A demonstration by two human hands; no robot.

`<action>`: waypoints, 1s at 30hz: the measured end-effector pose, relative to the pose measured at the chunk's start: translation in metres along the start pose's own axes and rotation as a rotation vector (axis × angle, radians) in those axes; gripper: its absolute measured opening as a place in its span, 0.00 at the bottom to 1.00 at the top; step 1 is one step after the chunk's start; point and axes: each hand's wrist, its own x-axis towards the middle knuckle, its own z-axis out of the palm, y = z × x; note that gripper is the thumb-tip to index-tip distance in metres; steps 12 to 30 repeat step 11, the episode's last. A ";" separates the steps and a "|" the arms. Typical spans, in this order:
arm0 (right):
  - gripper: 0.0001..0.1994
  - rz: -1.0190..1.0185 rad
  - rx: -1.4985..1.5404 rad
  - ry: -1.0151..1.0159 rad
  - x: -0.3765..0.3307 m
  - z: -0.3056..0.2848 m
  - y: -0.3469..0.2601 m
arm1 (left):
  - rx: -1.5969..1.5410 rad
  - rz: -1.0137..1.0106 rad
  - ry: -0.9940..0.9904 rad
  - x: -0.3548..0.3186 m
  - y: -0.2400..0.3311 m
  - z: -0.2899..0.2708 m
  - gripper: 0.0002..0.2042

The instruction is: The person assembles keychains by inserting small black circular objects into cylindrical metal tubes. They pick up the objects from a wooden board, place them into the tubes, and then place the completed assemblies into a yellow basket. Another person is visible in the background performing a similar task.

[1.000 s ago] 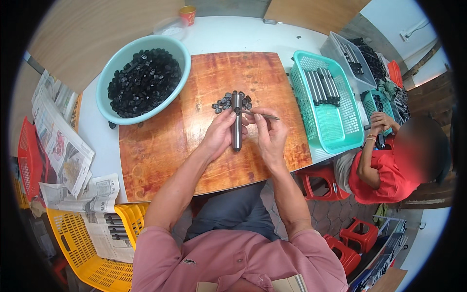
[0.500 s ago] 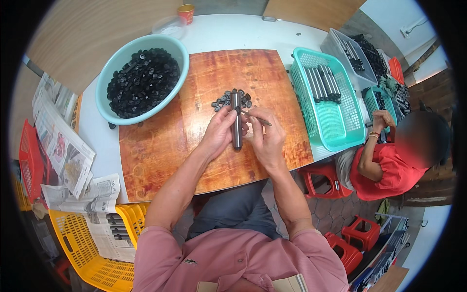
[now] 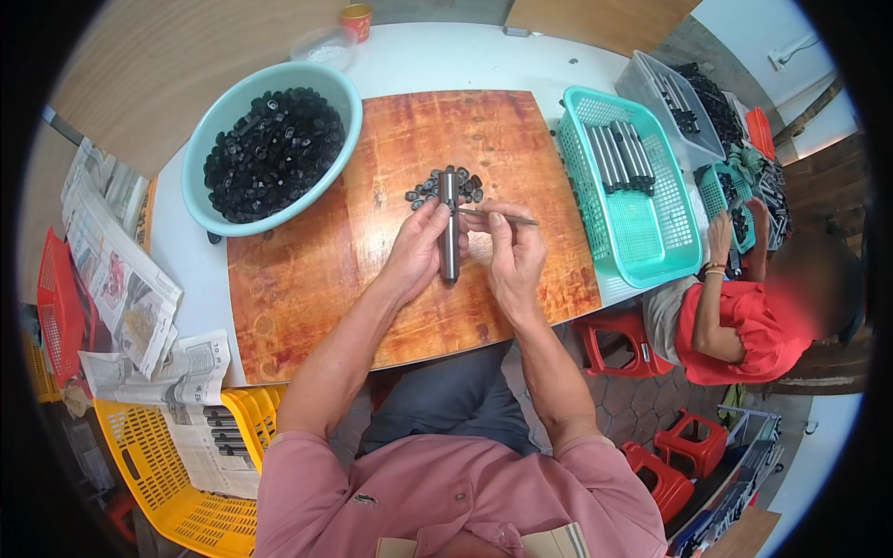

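My left hand (image 3: 416, 251) is closed around a dark metal tube (image 3: 450, 244) with a shiny grey upper part, held nearly upright in the picture above the wooden board. Between the thumb and fingers of my right hand (image 3: 514, 256) is a thin metal rod-like tool (image 3: 507, 219), lying almost level. Its tip meets the tube's side, just below the shiny upper part. Behind the tube, a small pile of black oval plastic pieces (image 3: 473, 189) rests on the board.
A pale green basin (image 3: 352, 139) full of black pieces stands left on the wooden board (image 3: 502, 130). To the right, a turquoise basket (image 3: 670, 251) holds several tubes. A yellow crate (image 3: 139, 465) sits lower left. At the right, a person in red (image 3: 716, 325) handles dark parts.
The thin tool in my right hand has swung from slanted to nearly level, with its outer end further right. The tube has shifted slightly. The other person's hands have moved apart.
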 end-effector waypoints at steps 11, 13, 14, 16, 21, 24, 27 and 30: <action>0.06 -0.282 -0.235 0.043 -0.007 0.002 0.022 | 0.019 0.041 0.008 0.000 -0.001 -0.003 0.19; 0.06 -0.282 -0.235 0.043 -0.007 0.002 0.022 | 0.019 0.041 0.008 0.000 -0.001 -0.003 0.19; 0.06 -0.282 -0.235 0.043 -0.007 0.002 0.022 | 0.019 0.041 0.008 0.000 -0.001 -0.003 0.19; 0.06 -0.282 -0.235 0.043 -0.007 0.002 0.022 | 0.019 0.041 0.008 0.000 -0.001 -0.003 0.19; 0.06 -0.282 -0.235 0.043 -0.007 0.002 0.022 | 0.019 0.041 0.008 0.000 -0.001 -0.003 0.19; 0.06 -0.282 -0.235 0.043 -0.007 0.002 0.022 | 0.019 0.041 0.008 0.000 -0.001 -0.003 0.19; 0.06 -0.282 -0.235 0.043 -0.007 0.002 0.022 | 0.019 0.041 0.008 0.000 -0.001 -0.003 0.19; 0.06 -0.282 -0.235 0.043 -0.007 0.002 0.022 | 0.019 0.041 0.008 0.000 -0.001 -0.003 0.19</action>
